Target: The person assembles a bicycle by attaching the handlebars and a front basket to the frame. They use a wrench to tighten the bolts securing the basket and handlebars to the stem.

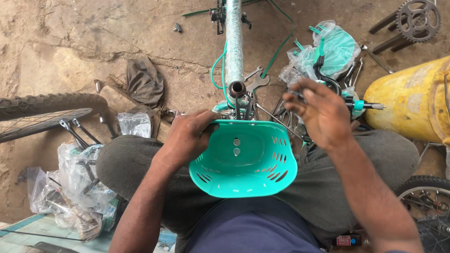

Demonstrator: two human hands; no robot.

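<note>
On the person's lap, between the knees: a teal plastic basket [243, 159], open side up, slotted walls, two holes in the back wall. Its far rim sits right against the bike's head tube [237, 89] and the wrapped frame tube [234, 42] running away up the dirt floor [56, 42].

Left hand [187, 138] clamps the basket's left rim — thumb inside, fingers outside. Right hand [321, 115] hovers above and right of the basket, fingers loosely spread, holding nothing, not touching it.

Room to move: tight. Spanners [255, 80] lie just beside the head tube. Right of the basket, clear plastic bags with teal parts [328, 49] and a black handlebar piece; beyond them a yellow drum [412, 98] closes off that side. Left: a tyred wheel [44, 110], a crumpled clear bag [134, 124], and more bagged metal parts [77, 182] by the left knee. A chainring [418, 19] sits top right, a second wheel [429, 201] bottom right. A small red-and-blue label [348, 240] sits by the right hip, too small to make out.
</note>
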